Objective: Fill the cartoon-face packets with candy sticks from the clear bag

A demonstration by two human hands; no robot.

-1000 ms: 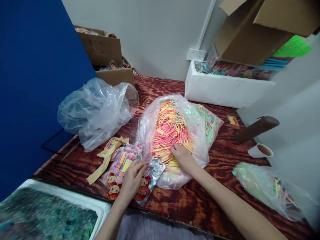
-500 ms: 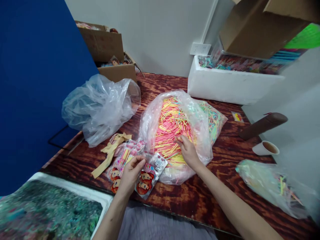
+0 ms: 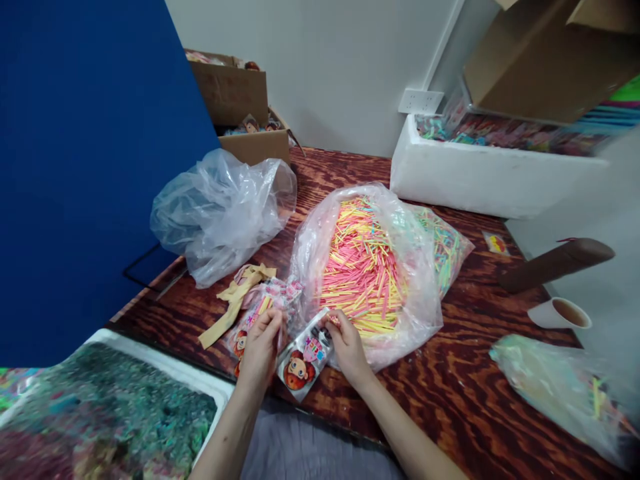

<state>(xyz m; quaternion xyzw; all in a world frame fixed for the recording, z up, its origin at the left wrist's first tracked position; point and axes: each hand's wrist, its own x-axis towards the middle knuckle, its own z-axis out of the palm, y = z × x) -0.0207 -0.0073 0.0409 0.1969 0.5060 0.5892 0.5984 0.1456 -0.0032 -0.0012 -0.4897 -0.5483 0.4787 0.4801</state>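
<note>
My right hand [image 3: 347, 343] is closed, its thumb and fingers pinching the upper corner of a small clear printed packet [image 3: 305, 360] with a red-haired cartoon face. To the left of that packet, my left hand [image 3: 263, 343] is also closed in a pinch; I cannot make out what is between its fingertips. More printed packets [image 3: 243, 337] lie partly hidden under and behind my left hand, beside limp beige finger-like pieces [image 3: 233, 307]. Just beyond both hands stands an open plastic bag [image 3: 309, 260] full of thin pink and yellow sticks [image 3: 363, 273].
A crumpled clear bag [image 3: 215, 213] and cardboard boxes [image 3: 255, 147] are at the back left. A white foam box [image 3: 445, 170] stands back right. Along the right are a brown cylinder [image 3: 555, 263], a paper cup [image 3: 543, 313] and another bag [image 3: 540, 377]. A foam tub [image 3: 223, 397] sits front left.
My right hand has come down and left from the sticks to the packet's corner. The packet has turned somewhat. My view has shifted left, so everything appears further right.
</note>
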